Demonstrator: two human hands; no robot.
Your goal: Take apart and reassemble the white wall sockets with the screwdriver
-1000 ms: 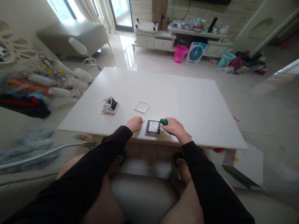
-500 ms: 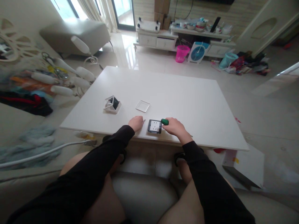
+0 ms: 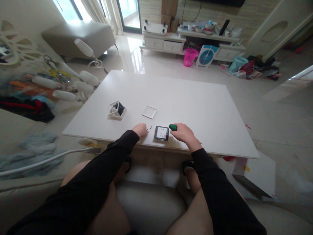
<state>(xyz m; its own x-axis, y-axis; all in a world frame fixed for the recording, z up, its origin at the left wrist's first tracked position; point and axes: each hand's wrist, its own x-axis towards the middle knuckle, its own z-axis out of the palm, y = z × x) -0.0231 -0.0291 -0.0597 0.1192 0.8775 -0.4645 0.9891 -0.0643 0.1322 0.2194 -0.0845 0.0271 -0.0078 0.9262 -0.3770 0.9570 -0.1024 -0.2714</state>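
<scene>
My left hand (image 3: 141,130) is closed in a pinch low over the table, and a thin, small screw (image 3: 147,129) shows at its fingertips. Another small screw (image 3: 151,127) lies on the tabletop just right of those fingers. The wall socket (image 3: 161,133), a white face in a dark frame, lies face up between my hands. Wrapped round a screwdriver with a green handle (image 3: 173,127), my right hand (image 3: 182,132) rests beside the socket; the tool's shaft is mostly hidden, with its end out past the wrist.
A clear-white square cover frame (image 3: 149,112) lies beyond the socket. Farther left, more socket parts (image 3: 117,110) are stacked on the white table (image 3: 190,101). A lamp with white shades (image 3: 84,47) stands by the table's left edge.
My left hand has drawn back slightly left and toward me, parting from the screw that stays on the table. The right hand with the screwdriver has hardly moved.
</scene>
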